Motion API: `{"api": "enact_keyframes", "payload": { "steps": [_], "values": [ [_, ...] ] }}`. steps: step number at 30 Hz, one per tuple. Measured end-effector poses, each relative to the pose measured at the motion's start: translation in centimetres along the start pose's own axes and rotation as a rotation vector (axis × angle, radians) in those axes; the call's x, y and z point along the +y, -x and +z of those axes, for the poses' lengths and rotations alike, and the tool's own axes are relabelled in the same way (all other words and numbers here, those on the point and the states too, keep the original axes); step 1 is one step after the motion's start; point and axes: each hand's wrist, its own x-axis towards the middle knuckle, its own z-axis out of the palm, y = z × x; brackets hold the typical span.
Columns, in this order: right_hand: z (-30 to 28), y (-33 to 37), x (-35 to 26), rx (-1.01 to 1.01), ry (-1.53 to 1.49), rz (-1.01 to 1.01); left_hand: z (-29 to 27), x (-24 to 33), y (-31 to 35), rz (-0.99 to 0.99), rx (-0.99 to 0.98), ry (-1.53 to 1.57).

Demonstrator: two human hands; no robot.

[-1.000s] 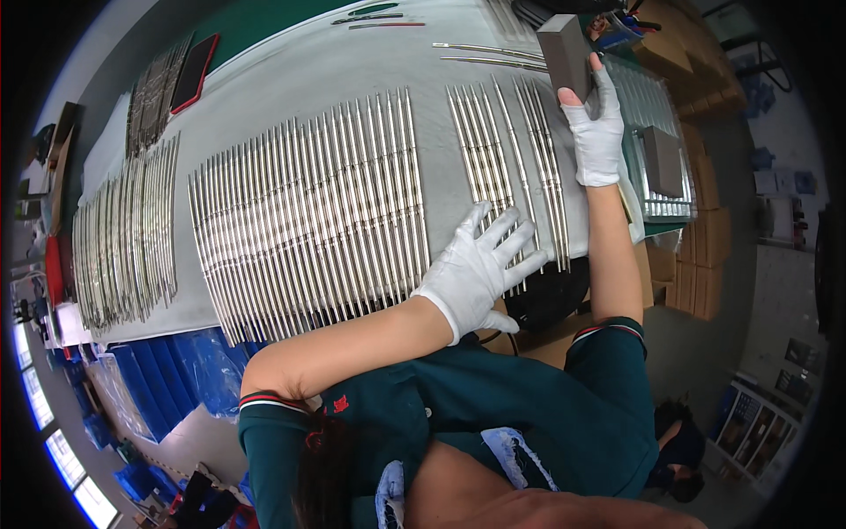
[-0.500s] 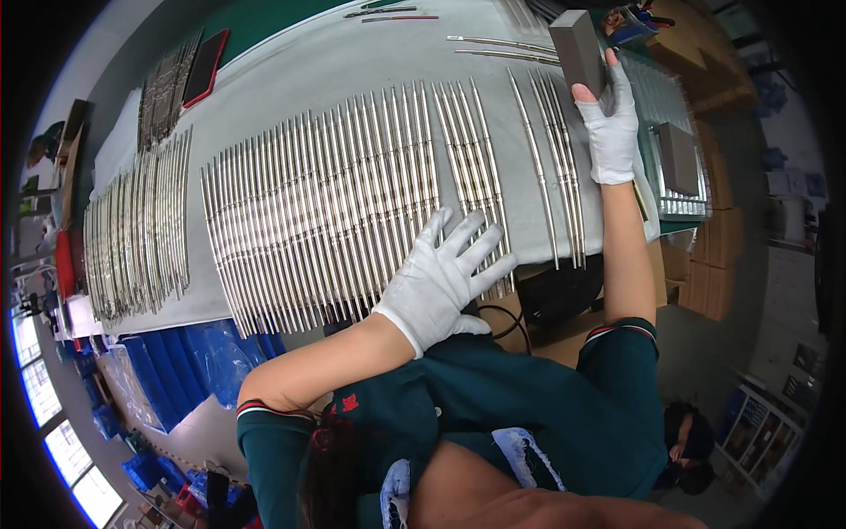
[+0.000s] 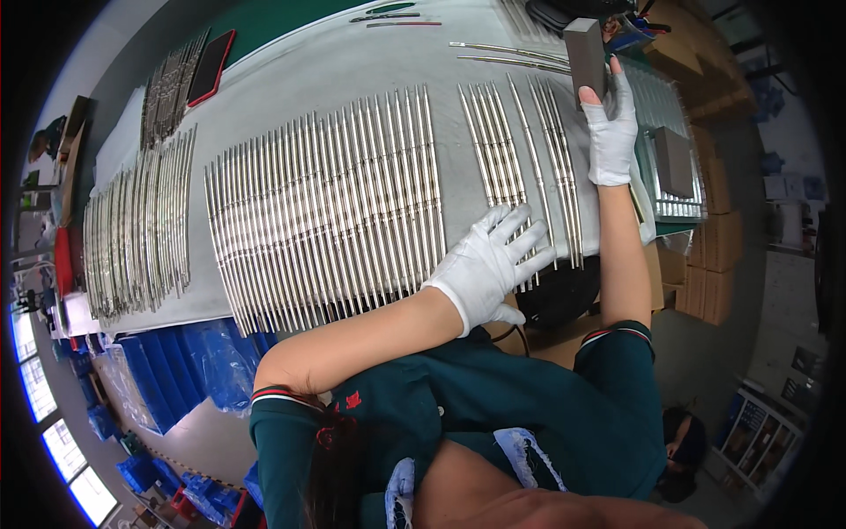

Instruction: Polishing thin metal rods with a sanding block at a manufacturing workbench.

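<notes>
Left of the large row of metal rods (image 3: 326,207), a second bundle of rods (image 3: 141,225) lies on the cloth-covered surface (image 3: 352,66). Beyond that bundle, left of the large row's far end, lies a red-edged phone (image 3: 211,68). Right of the large row, separated by a gap, is a small rod group (image 3: 496,145). The left hand (image 3: 493,269) (gloved) is placed over the group's near ends, fingers spread apart; whether they grip any rod cannot be determined. Farther right of the large row are a single rod (image 3: 533,159) and a narrow cluster of rods (image 3: 558,159). Beyond the large row's far right corner, the right hand (image 3: 611,132) (gloved, two fingertips bare) has its fingers closed on a grey block (image 3: 586,57), thumb and finger pressing it.
</notes>
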Motion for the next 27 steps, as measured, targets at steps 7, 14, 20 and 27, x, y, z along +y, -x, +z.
{"api": "enact_keyframes", "payload": {
  "steps": [7,14,20,27],
  "values": [
    [-0.1,-0.6,-1.6,0.162,-0.033,0.070,-1.5,0.5,1.2,-0.073,-0.139,-0.108],
    [-0.1,-0.6,-1.9,0.234,-0.034,0.071,-2.9,1.0,0.6,-0.105,-0.091,-0.207],
    [-0.1,-0.7,-2.3,0.304,-0.067,0.093,0.1,0.2,-4.3,0.019,0.120,-0.086],
    [-1.6,-1.2,-0.6,0.343,-0.105,0.059,0.9,0.3,-6.9,0.095,0.185,-0.046]
  ]
}}
